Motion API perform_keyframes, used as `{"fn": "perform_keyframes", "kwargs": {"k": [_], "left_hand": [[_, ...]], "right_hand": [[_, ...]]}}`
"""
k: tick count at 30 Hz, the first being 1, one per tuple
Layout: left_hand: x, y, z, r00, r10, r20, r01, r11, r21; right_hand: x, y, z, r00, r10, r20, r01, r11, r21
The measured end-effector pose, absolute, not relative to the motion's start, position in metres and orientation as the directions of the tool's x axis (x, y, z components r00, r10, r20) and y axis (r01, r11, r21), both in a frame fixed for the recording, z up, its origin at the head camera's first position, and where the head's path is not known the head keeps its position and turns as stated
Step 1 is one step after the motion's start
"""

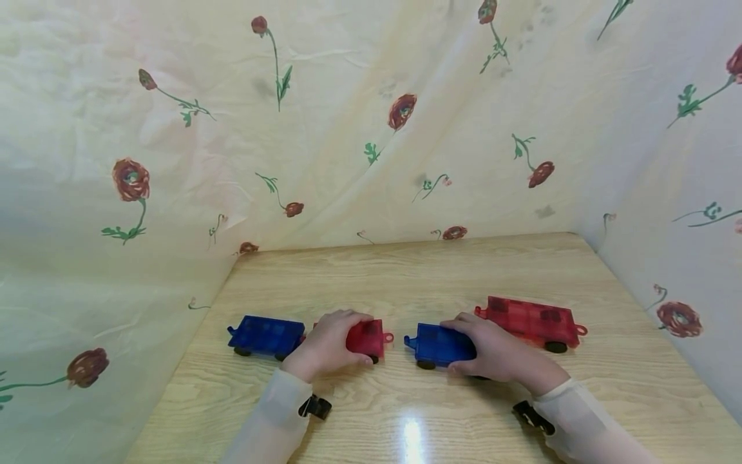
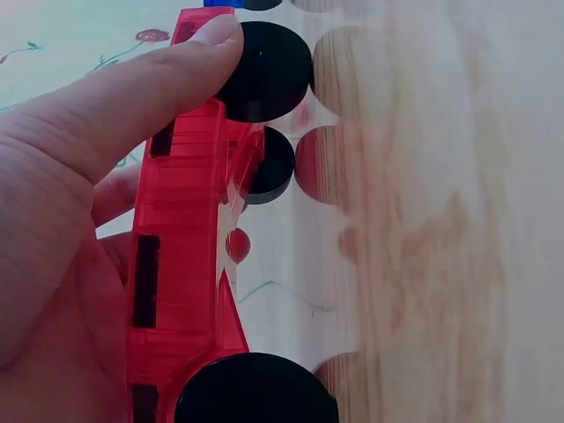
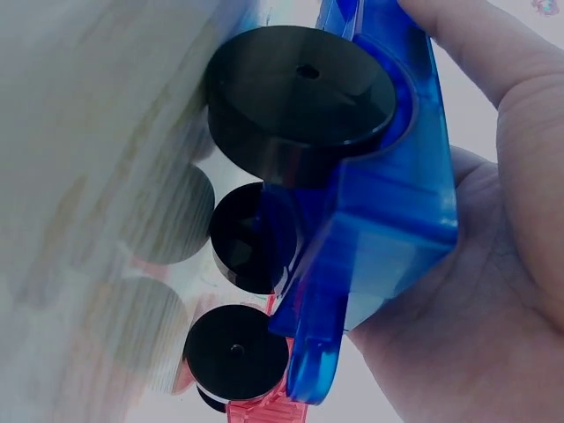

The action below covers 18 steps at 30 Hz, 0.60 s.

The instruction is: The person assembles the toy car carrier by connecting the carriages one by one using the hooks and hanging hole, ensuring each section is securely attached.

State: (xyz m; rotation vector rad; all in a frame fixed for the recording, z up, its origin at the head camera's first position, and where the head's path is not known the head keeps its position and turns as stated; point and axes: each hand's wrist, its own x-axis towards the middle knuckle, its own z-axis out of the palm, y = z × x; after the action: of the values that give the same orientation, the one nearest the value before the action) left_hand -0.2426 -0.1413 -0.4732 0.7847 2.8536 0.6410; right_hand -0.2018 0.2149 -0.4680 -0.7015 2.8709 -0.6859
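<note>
My left hand (image 1: 330,341) grips a red see-through toy train car (image 1: 373,335) from above, its thumb lying against a black wheel (image 2: 269,70) in the left wrist view. A ring (image 1: 388,338) sticks out from this car's right end. With my right hand (image 1: 493,348) I hold a blue toy train car (image 1: 437,341), fingers on the far side and thumb on the near side. Its small hook (image 1: 409,340) points left at the ring, with a narrow gap between them. Both held cars stand low over the wooden table (image 1: 394,412).
Another blue toy train car (image 1: 269,332) stands to the left, close to the held red one; whether they are linked is hidden. A longer red toy train car (image 1: 524,316) stands behind my right hand. Flowered cloth (image 1: 336,142) borders the table at the back and sides.
</note>
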Motion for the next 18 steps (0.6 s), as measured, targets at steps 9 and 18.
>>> {"fn": "perform_keyframes", "kwargs": {"k": [9,18], "left_hand": [[-0.24,-0.146,-0.473,-0.863,0.505,0.002,0.458,0.781,0.425],[-0.236,-0.155,-0.473,-0.873,0.488,0.007,0.436,0.774,0.459]], "right_hand": [[-0.2,0.214,-0.467,-0.888,-0.461,0.0,-0.406,0.783,-0.471],[-0.198,0.21,-0.464,-0.88,-0.476,0.005,-0.422,0.776,-0.47]]}}
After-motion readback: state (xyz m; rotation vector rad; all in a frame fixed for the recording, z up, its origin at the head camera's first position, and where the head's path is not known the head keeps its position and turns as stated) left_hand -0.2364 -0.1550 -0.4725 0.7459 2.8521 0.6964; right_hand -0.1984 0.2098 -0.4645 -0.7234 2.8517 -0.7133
